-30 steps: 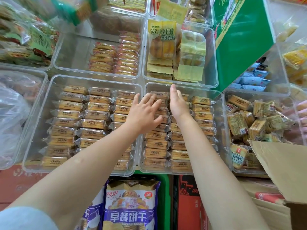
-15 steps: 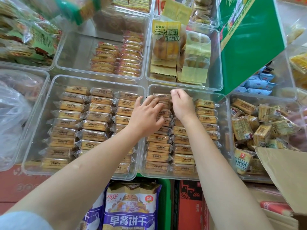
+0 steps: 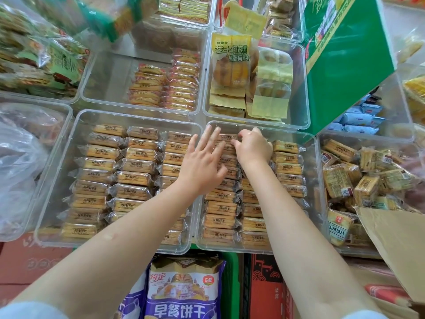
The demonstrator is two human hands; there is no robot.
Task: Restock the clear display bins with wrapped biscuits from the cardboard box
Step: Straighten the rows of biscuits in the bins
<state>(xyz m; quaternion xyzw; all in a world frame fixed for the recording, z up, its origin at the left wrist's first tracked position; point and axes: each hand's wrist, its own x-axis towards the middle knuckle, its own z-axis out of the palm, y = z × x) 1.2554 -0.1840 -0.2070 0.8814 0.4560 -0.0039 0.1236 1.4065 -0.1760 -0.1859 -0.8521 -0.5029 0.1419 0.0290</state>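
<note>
Two clear display bins hold rows of wrapped biscuits: the left bin [image 3: 57, 171] and the middle bin [image 3: 312, 180]. My left hand [image 3: 202, 162] lies flat with straight fingers on the biscuit packs [image 3: 220, 208] in the middle bin's left column. My right hand [image 3: 253, 148] is at the far end of the same bin, its fingers curled round the top wrapped biscuit [image 3: 226, 137] of a row. A flap of the cardboard box [image 3: 395, 245] shows at the lower right.
A right-hand bin [image 3: 326, 139] holds loose square biscuit packs. Behind are bins of red-wrapped biscuits [image 3: 165, 84] and yellow cake packs [image 3: 232, 58]. A green carton [image 3: 345, 65] leans at the back right. A purple biscuit bag [image 3: 184, 291] lies below the bins.
My right hand went from straight fingers to curled fingers at the far end of the middle bin. My left hand slid a little further onto the packs. The camera dipped slightly.
</note>
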